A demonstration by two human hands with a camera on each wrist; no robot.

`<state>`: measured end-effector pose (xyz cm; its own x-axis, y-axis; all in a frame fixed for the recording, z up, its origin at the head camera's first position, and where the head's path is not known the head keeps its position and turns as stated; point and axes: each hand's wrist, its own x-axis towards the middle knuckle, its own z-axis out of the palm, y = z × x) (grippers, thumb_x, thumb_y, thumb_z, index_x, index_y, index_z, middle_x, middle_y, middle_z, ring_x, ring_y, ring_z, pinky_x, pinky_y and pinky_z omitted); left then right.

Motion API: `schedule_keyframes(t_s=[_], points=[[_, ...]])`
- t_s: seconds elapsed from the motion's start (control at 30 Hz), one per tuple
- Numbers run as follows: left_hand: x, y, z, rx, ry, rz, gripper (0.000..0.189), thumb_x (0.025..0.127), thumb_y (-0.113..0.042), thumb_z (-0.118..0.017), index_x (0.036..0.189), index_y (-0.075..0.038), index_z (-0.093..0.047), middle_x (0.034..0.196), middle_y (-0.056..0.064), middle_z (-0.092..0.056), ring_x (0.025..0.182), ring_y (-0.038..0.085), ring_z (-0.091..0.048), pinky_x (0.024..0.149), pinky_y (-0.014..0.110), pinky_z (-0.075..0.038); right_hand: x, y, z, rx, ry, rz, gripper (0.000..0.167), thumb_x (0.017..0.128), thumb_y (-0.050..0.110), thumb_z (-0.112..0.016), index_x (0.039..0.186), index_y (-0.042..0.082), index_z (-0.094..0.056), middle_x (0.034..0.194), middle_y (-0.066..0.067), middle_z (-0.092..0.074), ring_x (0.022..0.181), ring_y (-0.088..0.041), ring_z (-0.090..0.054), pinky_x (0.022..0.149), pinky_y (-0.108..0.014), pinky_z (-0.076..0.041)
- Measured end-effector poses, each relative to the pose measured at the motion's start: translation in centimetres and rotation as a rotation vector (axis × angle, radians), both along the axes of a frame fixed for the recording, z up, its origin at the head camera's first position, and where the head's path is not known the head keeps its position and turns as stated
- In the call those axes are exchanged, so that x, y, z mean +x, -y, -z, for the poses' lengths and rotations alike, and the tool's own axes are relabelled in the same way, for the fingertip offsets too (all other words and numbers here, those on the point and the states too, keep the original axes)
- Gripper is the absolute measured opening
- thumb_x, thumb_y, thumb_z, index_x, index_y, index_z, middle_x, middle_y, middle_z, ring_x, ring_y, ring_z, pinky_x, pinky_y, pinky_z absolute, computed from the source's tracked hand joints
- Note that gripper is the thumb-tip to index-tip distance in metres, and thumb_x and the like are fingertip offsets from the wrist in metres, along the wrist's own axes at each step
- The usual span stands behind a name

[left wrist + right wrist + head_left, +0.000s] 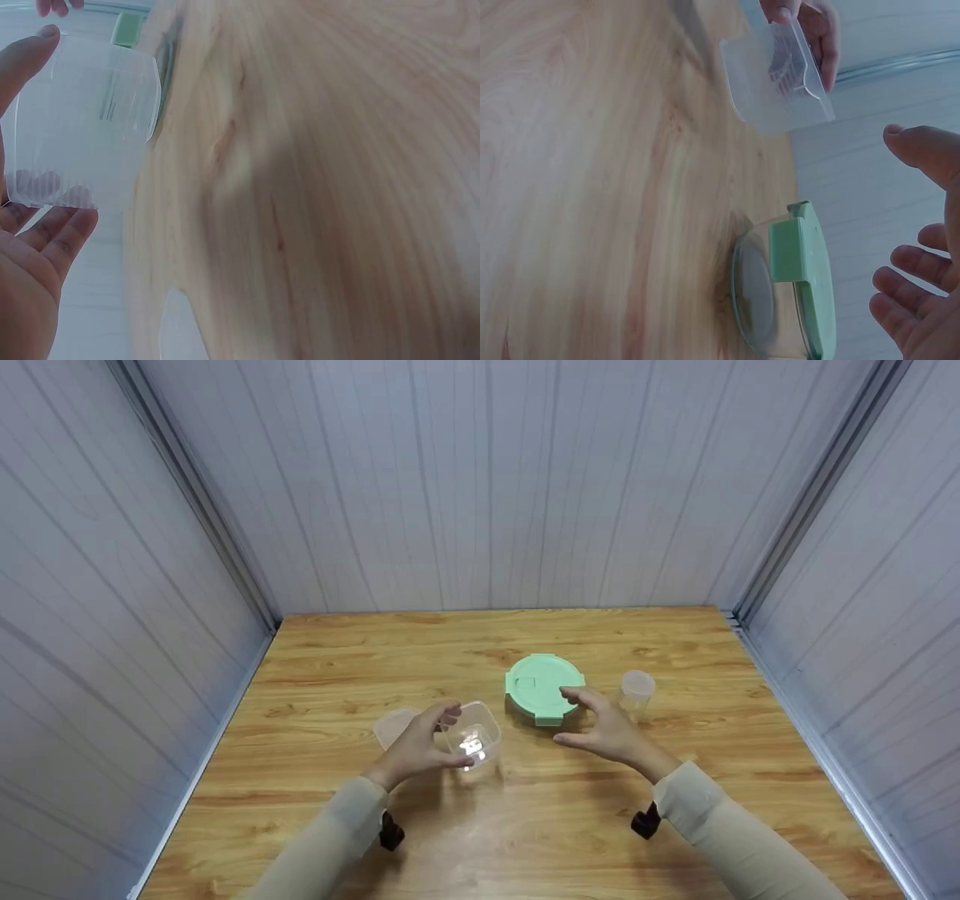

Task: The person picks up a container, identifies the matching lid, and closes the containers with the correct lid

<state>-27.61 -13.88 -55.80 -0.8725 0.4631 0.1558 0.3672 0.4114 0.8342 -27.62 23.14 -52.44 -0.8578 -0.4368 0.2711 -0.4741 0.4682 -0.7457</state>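
My left hand [420, 744] grips a clear, open-topped plastic container [480, 735] between thumb and fingers. In the left wrist view the container [90, 120] is held up over the wood, thumb on one side and fingertips on the other. Its flat translucent lid [391, 726] lies on the table behind that hand. My right hand [609, 727] hovers with spread, bent fingers and holds nothing. It is close to a round glass food container with a green clip lid [544, 684], which also shows in the right wrist view [810, 277].
A small clear cylindrical jar with a whitish lid [638, 686] stands right of the green-lidded container, beyond my right hand. The wood-grain table [480, 840] is bounded by pale panel walls [480, 487] at the back and both sides.
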Motion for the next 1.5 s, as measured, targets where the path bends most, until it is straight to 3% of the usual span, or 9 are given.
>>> schedule_keyframes(t_s=[0.33,0.53,0.83,1.2,1.5], points=[[0.2,-1.4,0.5,0.006,0.011,0.057,0.097,0.082,-0.03,-0.098,0.157,0.004,-0.046,0.15,0.026,-0.059,0.135,0.044,-0.059,0.118,0.06,-0.047,0.4,0.6,0.7,-0.002,0.009,-0.044,0.077,0.088,0.018,-0.093,0.15,-0.007,-0.056,0.146,-0.034,-0.062,0.131,-0.052,-0.062,0.11,-0.069,-0.05],[0.5,-2.2,0.5,-0.003,0.033,0.076,0.097,0.082,-0.03,-0.097,0.158,0.001,-0.046,0.151,0.023,-0.06,0.136,0.041,-0.059,0.118,0.058,-0.047,0.6,1.0,1.2,-0.036,0.016,-0.102,0.078,0.086,0.013,-0.093,0.147,-0.014,-0.054,0.143,-0.037,-0.062,0.132,-0.053,-0.062,0.112,-0.068,-0.049],[0.7,-3.4,0.6,-0.016,0.042,0.102,0.1,0.08,-0.03,-0.098,0.159,0.0,-0.045,0.151,0.024,-0.059,0.136,0.041,-0.059,0.118,0.058,-0.047,0.8,1.5,1.8,-0.033,0.029,-0.141,0.081,0.085,0.017,-0.095,0.147,-0.014,-0.053,0.144,-0.034,-0.061,0.135,-0.05,-0.061,0.115,-0.063,-0.049],[0.6,-4.3,1.1,0.005,0.031,0.139,0.097,0.081,-0.026,-0.098,0.157,0.004,-0.045,0.149,0.029,-0.058,0.135,0.046,-0.058,0.118,0.062,-0.046,1.0,2.1,2.5,-0.019,0.042,-0.176,0.087,0.084,0.018,-0.096,0.149,-0.017,-0.05,0.147,-0.035,-0.059,0.135,-0.053,-0.06,0.114,-0.067,-0.048],[0.9,-5.0,1.4,-0.034,0.06,0.144,0.095,0.083,-0.027,-0.097,0.158,-0.001,-0.047,0.151,0.024,-0.058,0.137,0.04,-0.058,0.118,0.059,-0.046,1.3,2.5,3.0,0.015,0.068,-0.194,0.092,0.084,0.024,-0.097,0.153,-0.012,-0.048,0.151,-0.03,-0.058,0.135,-0.054,-0.06,0.114,-0.07,-0.047]])
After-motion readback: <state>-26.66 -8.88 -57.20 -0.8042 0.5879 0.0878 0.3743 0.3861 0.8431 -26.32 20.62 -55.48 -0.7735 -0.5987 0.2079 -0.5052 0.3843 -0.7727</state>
